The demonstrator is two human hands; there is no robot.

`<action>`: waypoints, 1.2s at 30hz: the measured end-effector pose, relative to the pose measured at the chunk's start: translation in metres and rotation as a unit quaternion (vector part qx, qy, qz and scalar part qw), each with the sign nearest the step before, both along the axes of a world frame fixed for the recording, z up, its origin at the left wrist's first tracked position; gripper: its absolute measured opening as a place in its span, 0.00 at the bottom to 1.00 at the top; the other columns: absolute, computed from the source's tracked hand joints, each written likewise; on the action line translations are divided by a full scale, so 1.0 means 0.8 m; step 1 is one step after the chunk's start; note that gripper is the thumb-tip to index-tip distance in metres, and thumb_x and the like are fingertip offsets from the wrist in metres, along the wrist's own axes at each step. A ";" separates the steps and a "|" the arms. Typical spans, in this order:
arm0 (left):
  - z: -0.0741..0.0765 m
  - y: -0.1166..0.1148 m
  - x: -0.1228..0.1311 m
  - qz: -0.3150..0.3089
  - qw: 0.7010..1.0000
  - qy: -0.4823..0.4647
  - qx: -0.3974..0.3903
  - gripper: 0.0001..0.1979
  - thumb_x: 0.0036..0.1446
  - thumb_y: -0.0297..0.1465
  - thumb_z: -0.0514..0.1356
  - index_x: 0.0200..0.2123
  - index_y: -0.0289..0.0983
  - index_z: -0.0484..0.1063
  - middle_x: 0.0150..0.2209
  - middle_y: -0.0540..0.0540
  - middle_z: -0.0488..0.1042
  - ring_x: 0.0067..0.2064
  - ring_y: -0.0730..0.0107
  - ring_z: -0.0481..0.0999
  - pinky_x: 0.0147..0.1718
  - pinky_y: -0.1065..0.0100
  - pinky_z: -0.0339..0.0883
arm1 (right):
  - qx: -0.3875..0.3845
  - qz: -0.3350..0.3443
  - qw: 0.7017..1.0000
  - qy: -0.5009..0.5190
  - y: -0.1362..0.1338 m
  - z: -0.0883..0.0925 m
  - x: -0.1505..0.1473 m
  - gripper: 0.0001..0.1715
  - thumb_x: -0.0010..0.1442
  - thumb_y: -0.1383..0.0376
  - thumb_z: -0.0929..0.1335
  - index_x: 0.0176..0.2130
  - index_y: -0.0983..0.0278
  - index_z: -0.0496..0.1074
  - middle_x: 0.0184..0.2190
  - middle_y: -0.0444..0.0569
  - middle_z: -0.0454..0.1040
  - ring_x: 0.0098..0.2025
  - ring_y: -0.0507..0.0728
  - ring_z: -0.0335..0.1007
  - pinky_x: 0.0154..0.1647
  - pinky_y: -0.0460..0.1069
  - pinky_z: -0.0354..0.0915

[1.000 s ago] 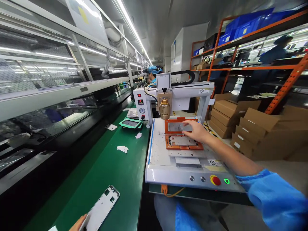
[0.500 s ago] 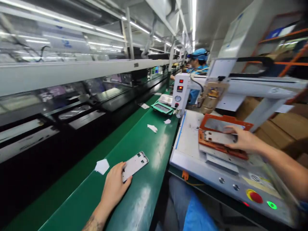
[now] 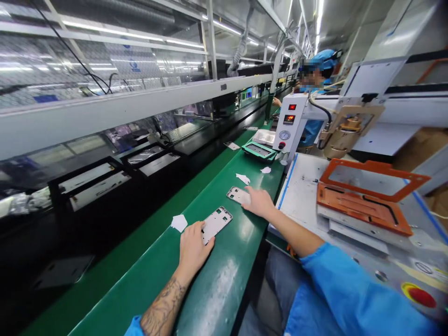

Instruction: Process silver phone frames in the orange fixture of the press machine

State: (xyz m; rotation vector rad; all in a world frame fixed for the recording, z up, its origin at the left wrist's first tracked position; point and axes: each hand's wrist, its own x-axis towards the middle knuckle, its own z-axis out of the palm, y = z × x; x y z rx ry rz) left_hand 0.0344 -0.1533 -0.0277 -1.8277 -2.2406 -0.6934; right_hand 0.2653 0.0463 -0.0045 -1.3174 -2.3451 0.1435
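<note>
Green bench (image 3: 224, 261) shows between two phone frames (image 3: 217, 224) (image 3: 238, 195), edges apart

No words or brands can be read. On the white control box (image 3: 296, 130), far and right of centre, the lower display (image 3: 289, 119) shows lit red digits too small to make out, the upper display (image 3: 292, 107) likewise. Scale marks on the dial gauge (image 3: 284, 135) below are illegible. Near right, the machine's label (image 3: 424, 267) bears a dark round sign. Far left, a blue logo (image 3: 135, 66) is blurred.
</note>
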 end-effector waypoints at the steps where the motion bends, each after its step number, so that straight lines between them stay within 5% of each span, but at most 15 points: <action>1: 0.000 0.000 0.000 0.001 1.000 -0.006 0.003 0.24 0.58 0.34 0.64 0.56 0.37 0.67 0.57 0.39 0.72 0.58 0.47 0.68 0.57 0.46 0.61 | 0.001 0.000 1.000 0.013 -0.010 -0.004 -0.010 0.40 0.59 0.52 0.73 0.64 0.64 0.63 0.51 0.61 0.76 0.55 0.70 0.71 0.55 0.59 0.62; 6: -0.008 -0.004 0.011 -0.016 0.997 -0.072 0.020 0.23 0.61 0.39 0.61 0.57 0.38 0.66 0.56 0.39 0.74 0.58 0.47 0.71 0.57 0.44 0.63 | -0.066 0.040 0.984 0.164 -0.119 -0.050 -0.023 0.35 0.66 0.48 0.68 0.65 0.61 0.63 0.56 0.56 0.73 0.57 0.65 0.68 0.59 0.58 0.60; 9: -0.017 -0.014 0.020 -0.066 0.987 -0.147 0.021 0.22 0.67 0.43 0.53 0.59 0.38 0.61 0.53 0.40 0.76 0.48 0.60 0.78 0.49 0.55 0.72 | -0.070 0.085 0.976 0.190 -0.173 -0.076 -0.034 0.47 0.57 0.45 0.73 0.67 0.59 0.59 0.62 0.58 0.68 0.62 0.69 0.63 0.63 0.63 0.57; 12: -0.023 -0.018 0.009 -0.059 0.948 -0.296 0.098 0.25 0.63 0.48 0.58 0.55 0.38 0.63 0.50 0.40 0.76 0.40 0.64 0.79 0.42 0.60 0.74 | -0.051 0.115 0.976 0.178 -0.186 -0.087 -0.049 0.54 0.48 0.46 0.78 0.66 0.54 0.58 0.63 0.58 0.67 0.60 0.74 0.63 0.58 0.68 0.59; 15: -0.021 -0.008 -0.013 -0.006 0.907 -0.382 0.178 0.28 0.56 0.52 0.62 0.51 0.39 0.65 0.44 0.44 0.73 0.35 0.67 0.77 0.36 0.63 0.73 | -0.054 0.152 0.974 0.161 -0.172 -0.084 -0.043 0.49 0.46 0.52 0.78 0.62 0.56 0.62 0.56 0.55 0.74 0.52 0.72 0.68 0.52 0.65 0.65; 18: -0.018 0.001 -0.023 0.001 0.898 -0.398 0.187 0.30 0.54 0.54 0.62 0.50 0.38 0.64 0.40 0.47 0.71 0.33 0.69 0.76 0.31 0.65 0.70 | -0.052 0.155 0.972 0.167 -0.146 -0.069 0.016 0.45 0.41 0.55 0.78 0.57 0.57 0.67 0.47 0.51 0.77 0.45 0.67 0.70 0.47 0.60 0.68; 24: -0.016 0.003 -0.010 0.003 0.906 -0.401 0.133 0.37 0.48 0.60 0.64 0.49 0.39 0.66 0.40 0.46 0.73 0.36 0.66 0.76 0.32 0.65 0.72 | 0.027 -0.022 0.987 0.155 -0.044 -0.031 0.288 0.35 0.46 0.57 0.75 0.53 0.63 0.70 0.50 0.55 0.75 0.50 0.65 0.73 0.55 0.58 0.68; 28: -0.015 0.007 -0.009 0.001 0.909 -0.398 0.124 0.39 0.46 0.62 0.64 0.50 0.39 0.65 0.39 0.47 0.72 0.36 0.65 0.76 0.31 0.65 0.71 | -0.054 -0.129 0.987 0.079 0.022 -0.024 0.417 0.35 0.45 0.56 0.75 0.52 0.64 0.70 0.51 0.55 0.76 0.52 0.67 0.74 0.55 0.59 0.70; 36: -0.022 0.003 -0.020 -0.003 0.903 -0.412 0.121 0.40 0.44 0.60 0.67 0.51 0.40 0.64 0.40 0.47 0.71 0.38 0.66 0.76 0.31 0.67 0.72 | -0.135 -0.043 0.989 0.052 0.061 -0.040 0.436 0.36 0.46 0.54 0.76 0.53 0.61 0.67 0.55 0.56 0.75 0.59 0.67 0.72 0.60 0.60 0.69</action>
